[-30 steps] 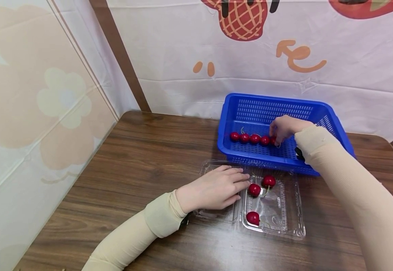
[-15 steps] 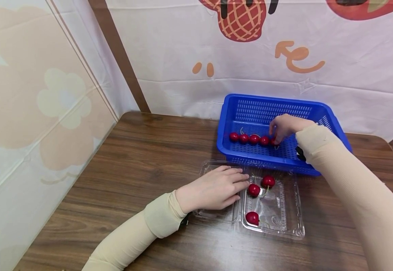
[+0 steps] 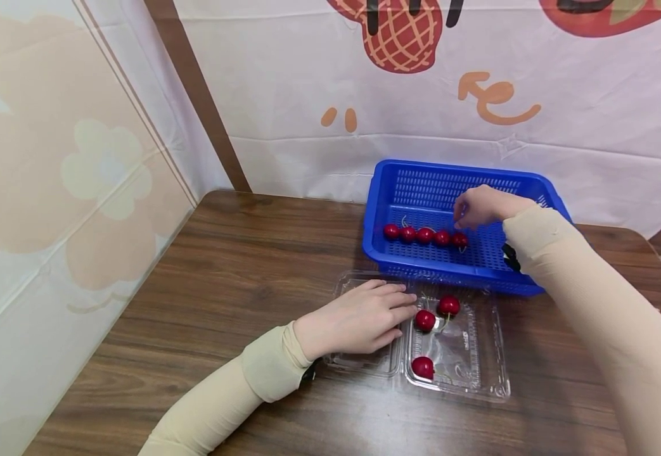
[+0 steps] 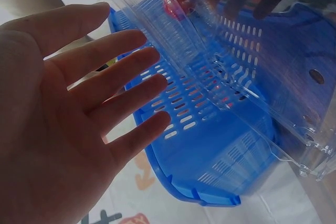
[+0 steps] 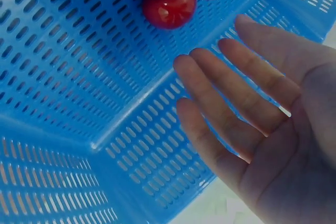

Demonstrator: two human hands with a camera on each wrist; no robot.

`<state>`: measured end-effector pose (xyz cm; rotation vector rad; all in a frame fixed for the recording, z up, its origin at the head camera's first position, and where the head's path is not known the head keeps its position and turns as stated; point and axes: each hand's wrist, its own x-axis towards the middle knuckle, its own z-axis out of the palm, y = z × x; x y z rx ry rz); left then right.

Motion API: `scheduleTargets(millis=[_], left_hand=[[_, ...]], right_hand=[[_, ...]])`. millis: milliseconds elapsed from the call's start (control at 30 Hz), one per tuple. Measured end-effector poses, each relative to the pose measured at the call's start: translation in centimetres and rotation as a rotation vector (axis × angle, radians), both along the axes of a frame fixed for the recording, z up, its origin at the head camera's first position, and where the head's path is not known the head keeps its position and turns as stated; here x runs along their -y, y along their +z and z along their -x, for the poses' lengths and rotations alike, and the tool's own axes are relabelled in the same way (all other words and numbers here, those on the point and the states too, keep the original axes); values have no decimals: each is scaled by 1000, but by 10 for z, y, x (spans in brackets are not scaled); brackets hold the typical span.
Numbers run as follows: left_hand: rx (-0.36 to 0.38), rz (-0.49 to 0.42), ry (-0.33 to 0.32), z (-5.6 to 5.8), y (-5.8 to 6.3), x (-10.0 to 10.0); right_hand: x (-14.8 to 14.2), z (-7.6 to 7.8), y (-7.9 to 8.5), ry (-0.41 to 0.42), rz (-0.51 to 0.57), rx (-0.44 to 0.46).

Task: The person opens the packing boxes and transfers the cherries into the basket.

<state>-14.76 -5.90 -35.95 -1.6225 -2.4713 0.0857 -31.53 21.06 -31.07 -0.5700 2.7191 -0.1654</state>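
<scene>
While the straight-fingered left hand (image 3: pixel 360 318) covers part of the plastic clamshell (image 3: pixel 478 373), the loose-fingered right hand (image 3: pixel 487 206) hovers beside cherries (image 3: pixel 424 235) in the blue basket (image 3: pixel 438 183); only wrist views show both palms empty.

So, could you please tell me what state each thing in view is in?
Blue basket: upright, open-topped
Cherry row: five side by side in the basket, some stems visible
Clear plastic box: open
Lid: laid open beside the box
Loose cherries: three, inside the box
Left hand: fingers extended, over the lid
Right hand: fingers relaxed, holding nothing
</scene>
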Motion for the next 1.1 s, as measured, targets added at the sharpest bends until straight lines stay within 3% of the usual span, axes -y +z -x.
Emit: scheduleTargets(millis=[600,1100], left_hand=[[1,-3,-1,-1,1,0],[11,-5,4,-1,0,-1]], right_hand=[[-13,-2,11,1,6,-63],[-12,-12,22,18,29,-119]])
